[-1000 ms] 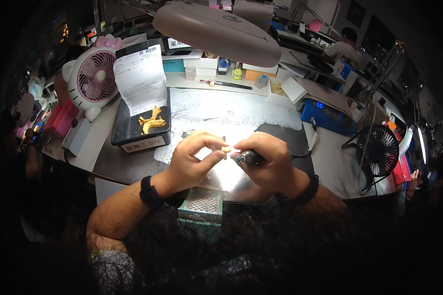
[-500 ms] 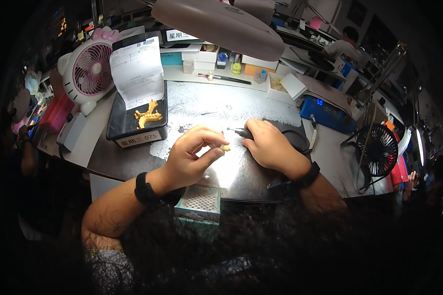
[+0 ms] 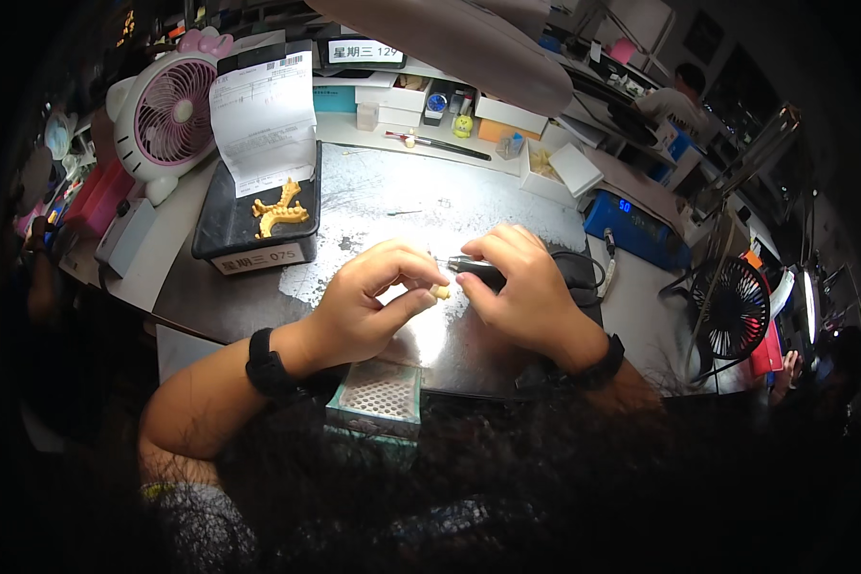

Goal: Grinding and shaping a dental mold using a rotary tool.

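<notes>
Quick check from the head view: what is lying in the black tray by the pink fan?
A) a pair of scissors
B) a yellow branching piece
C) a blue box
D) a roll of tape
B: a yellow branching piece lies in the black tray, just right of the pink fan and below the white paper slip.

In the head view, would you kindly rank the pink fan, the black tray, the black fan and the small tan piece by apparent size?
1. black tray
2. pink fan
3. black fan, close to the pink one; fisheye bending near the rim makes this order unsure
4. small tan piece, pinched by the left hand
</notes>
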